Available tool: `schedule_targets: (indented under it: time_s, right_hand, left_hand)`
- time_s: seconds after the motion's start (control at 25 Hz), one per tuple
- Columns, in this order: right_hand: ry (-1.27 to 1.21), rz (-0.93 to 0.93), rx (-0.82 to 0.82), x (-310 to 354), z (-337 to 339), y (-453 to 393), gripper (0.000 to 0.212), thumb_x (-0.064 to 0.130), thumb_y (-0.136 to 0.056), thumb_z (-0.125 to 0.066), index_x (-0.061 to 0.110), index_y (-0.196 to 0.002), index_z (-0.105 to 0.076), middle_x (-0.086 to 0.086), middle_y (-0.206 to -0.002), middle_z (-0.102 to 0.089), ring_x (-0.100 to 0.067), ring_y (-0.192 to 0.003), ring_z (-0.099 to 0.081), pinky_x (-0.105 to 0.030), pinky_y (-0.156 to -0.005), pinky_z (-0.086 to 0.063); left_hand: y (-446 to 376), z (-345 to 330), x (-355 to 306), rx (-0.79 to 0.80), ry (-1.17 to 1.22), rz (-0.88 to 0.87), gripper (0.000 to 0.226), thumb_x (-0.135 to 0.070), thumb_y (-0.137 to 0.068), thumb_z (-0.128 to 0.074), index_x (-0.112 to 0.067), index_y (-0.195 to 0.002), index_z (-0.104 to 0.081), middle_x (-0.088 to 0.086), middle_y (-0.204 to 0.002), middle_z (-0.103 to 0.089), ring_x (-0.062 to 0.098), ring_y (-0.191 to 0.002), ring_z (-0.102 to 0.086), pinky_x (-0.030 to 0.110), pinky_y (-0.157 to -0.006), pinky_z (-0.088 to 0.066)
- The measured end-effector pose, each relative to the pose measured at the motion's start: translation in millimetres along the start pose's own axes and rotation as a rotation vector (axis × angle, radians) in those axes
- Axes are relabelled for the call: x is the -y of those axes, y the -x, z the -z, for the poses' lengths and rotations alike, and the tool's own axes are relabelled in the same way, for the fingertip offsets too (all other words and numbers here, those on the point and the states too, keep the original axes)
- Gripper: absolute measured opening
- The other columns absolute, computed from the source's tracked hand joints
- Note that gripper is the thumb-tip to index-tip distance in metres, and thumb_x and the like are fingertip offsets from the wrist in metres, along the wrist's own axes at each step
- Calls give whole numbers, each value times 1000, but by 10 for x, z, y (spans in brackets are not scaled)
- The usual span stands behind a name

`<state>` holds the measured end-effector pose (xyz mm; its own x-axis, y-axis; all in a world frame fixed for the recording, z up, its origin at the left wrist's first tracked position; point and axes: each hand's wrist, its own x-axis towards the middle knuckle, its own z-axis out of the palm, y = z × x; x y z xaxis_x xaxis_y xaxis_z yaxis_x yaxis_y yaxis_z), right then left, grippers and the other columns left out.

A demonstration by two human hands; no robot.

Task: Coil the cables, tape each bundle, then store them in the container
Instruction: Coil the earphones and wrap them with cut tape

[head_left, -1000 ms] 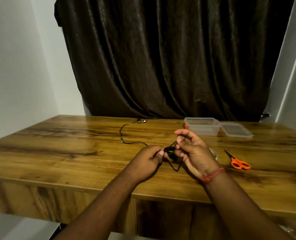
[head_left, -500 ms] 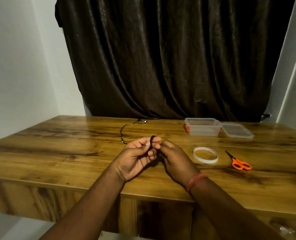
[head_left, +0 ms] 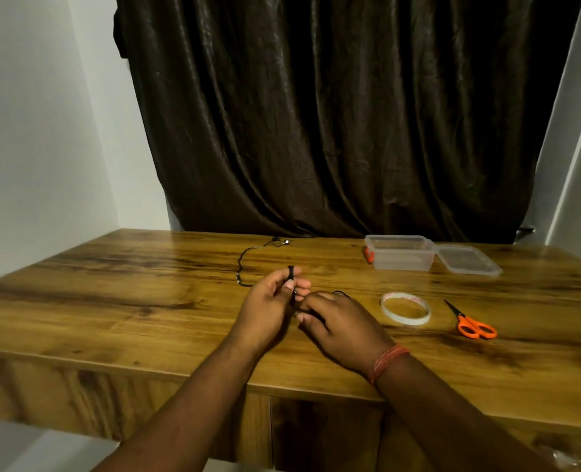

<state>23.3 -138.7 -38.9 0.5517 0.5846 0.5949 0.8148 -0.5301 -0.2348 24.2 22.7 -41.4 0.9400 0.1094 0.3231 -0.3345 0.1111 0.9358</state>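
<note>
Forearms reach out from me over the near edge of the brown wood-grain tabletop (head_left: 112,311). My left hand (head_left: 268,301) is closed, pinching a small coiled bundle of the thin black cable (head_left: 291,272) between thumb and fingers, the loop poking up above my knuckles. My right hand (head_left: 336,321), with a red thread band (head_left: 386,362) on the wrist, lies just beside it, fingers curled over the same cable; a short black loop shows above its knuckles, though I cannot tell how firmly it grips.

To the right of my hands lies a white ring of tape (head_left: 405,308) flat on the wood, and further right a pair of orange-handled scissors (head_left: 469,321), blades pointing away.

Beyond my left hand the loose end of the cable trails across the tabletop toward the back edge. At the far right stands a clear plastic container (head_left: 399,252), open, with its clear lid (head_left: 467,259) touching its right side. Behind everything hangs a dark brown curtain (head_left: 333,114).
</note>
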Motion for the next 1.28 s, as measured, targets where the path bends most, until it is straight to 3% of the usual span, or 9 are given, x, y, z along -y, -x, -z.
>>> schedule_targets:
  time_s: [0.08,0.16,0.4,0.56,0.68,0.76,0.88,1.08,1.28]
  right_hand:
    - [-75,-20,-105,-20,35,2,10,27,-96,-56,21,-100,-62,5,-104,-65,-13,-98,-59,-32,-82,-50]
    - [-121,-44,-170,-50,56,4,5,22,-95,-57,21,-95,-62,8,-98,-60,-11,-93,-57,-32,-79,-49]
    - [-38,-43,-266,-48,104,13,13,12,-93,-59,24,-92,-59,14,-93,-47,-9,-91,-47,-25,-74,-41]
    - [16,-78,-303,-69,106,11,20,4,-89,-60,23,-95,-59,13,-96,-48,-9,-93,-46,-21,-74,-39]
    - [-52,-138,-332,-119,97,1,19,4,-92,-57,22,-97,-59,14,-97,-48,-8,-93,-48,-20,-75,-40]
    - [-125,-165,-284,-154,74,-6,15,7,-95,-54,21,-95,-60,11,-95,-53,-10,-91,-52,-28,-76,-46]
    - [-194,-179,-62,-195,-5,-14,14,12,-98,-49,21,-94,-60,4,-94,-62,-15,-90,-57,-41,-81,-49]
    - [-104,-91,138,-120,-59,0,20,24,-97,-52,23,-116,-59,1,-113,-65,-15,-103,-59,-34,-87,-49]
    - [11,-1,117,-30,-19,3,14,35,-98,-52,22,-94,-54,5,-94,-59,-14,-89,-54,-32,-73,-44]
  left_hand:
    - [-3,-16,81,106,-151,-17,25,-20,-96,-51,-25,-112,-69,6,-107,-72,23,-106,-64,46,-96,-48]
    - [5,-36,131,223,-185,-31,21,-27,-91,-54,-20,-104,-70,8,-100,-68,27,-98,-60,52,-92,-44]
    - [78,-134,35,295,28,45,18,-16,-86,-48,-3,-88,-62,7,-69,-60,15,-61,-52,31,-63,-41]
    - [88,-126,10,326,39,101,22,-11,-96,-45,-4,-84,-61,6,-63,-58,12,-53,-50,27,-56,-38]
    - [120,-75,-60,396,34,142,19,-15,-91,-51,-3,-86,-65,4,-62,-58,12,-54,-51,24,-53,-40]
    - [145,-17,-114,460,122,183,19,-16,-89,-53,-4,-89,-68,4,-66,-60,12,-56,-52,23,-54,-43]
    - [183,39,-166,501,281,201,22,-13,-90,-52,-4,-93,-72,8,-72,-62,13,-58,-54,24,-56,-46]
    - [165,92,-220,440,463,155,31,-18,-81,-72,0,-106,-72,16,-93,-72,14,-68,-64,24,-64,-55]
    - [141,55,-271,244,506,102,31,-5,-91,-51,0,-120,-60,20,-117,-69,14,-81,-68,23,-73,-57]
